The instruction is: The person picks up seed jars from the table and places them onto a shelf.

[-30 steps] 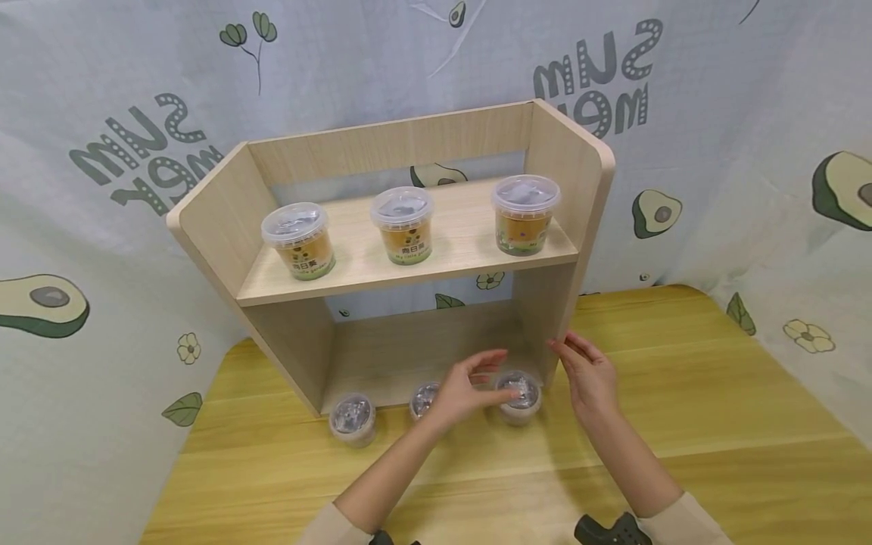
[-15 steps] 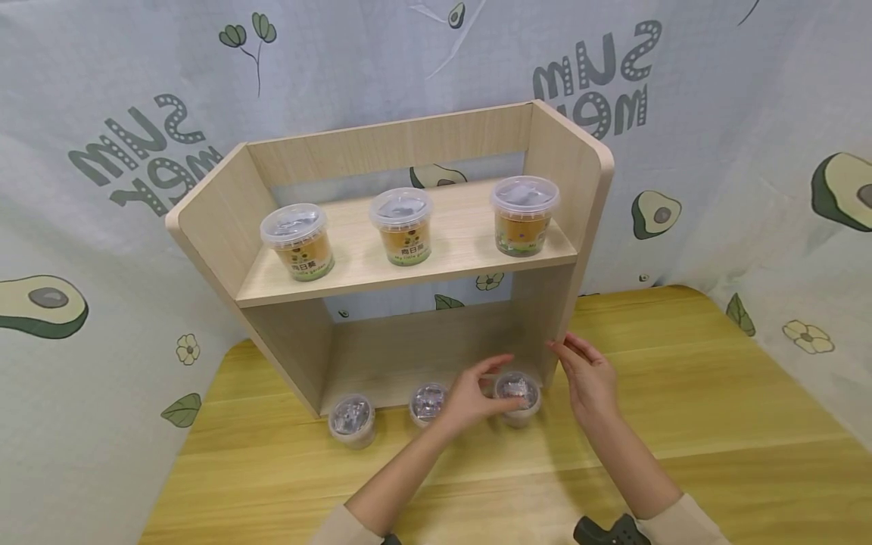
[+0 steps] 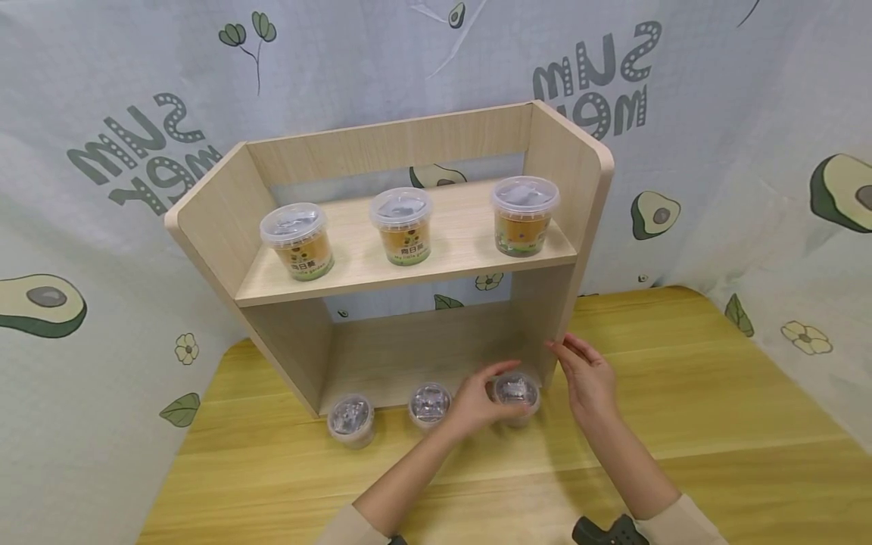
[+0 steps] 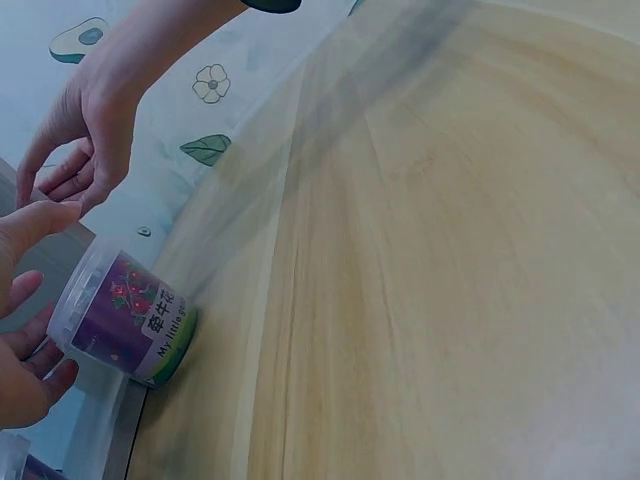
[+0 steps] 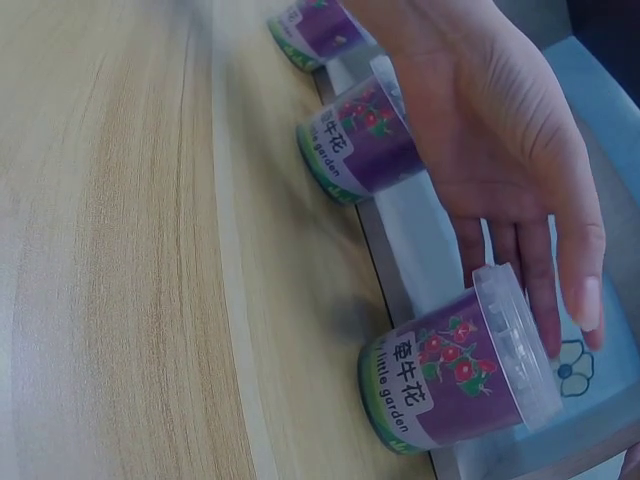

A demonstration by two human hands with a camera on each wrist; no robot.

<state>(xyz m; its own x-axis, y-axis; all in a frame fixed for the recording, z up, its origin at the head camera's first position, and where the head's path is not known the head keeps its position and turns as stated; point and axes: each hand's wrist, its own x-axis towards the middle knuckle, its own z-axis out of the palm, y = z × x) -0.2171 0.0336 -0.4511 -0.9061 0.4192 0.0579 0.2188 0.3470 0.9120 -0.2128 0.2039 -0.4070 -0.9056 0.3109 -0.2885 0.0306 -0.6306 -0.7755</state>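
My left hand [image 3: 477, 401] curves around the lid of the right-hand purple plastic cup [image 5: 450, 370], thumb on the near side and fingers on the far side. Gaps show between hand and cup; firm contact cannot be seen. The cup stands upright on the table, before the small wooden shelf [image 3: 409, 280]. My right hand [image 3: 591, 378] holds the front edge of the shelf's right side panel [image 3: 565, 303] between thumb and fingers. Two similar lidded cups, the middle one [image 3: 430, 403] and the left one [image 3: 351, 418], stand in a row to the left.
On the upper board stand three orange-labelled lidded cups: left [image 3: 300, 241], middle [image 3: 403, 225] and right [image 3: 524, 216]. The yellow wooden table [image 3: 736, 424] stretches out on both sides. A printed cloth [image 3: 102, 250] hangs behind and beside the shelf.
My left hand has moved slightly right, closer around the right-hand purple cup, uncovering more of the middle cup. My right hand stays at the side panel; the cups have not moved.
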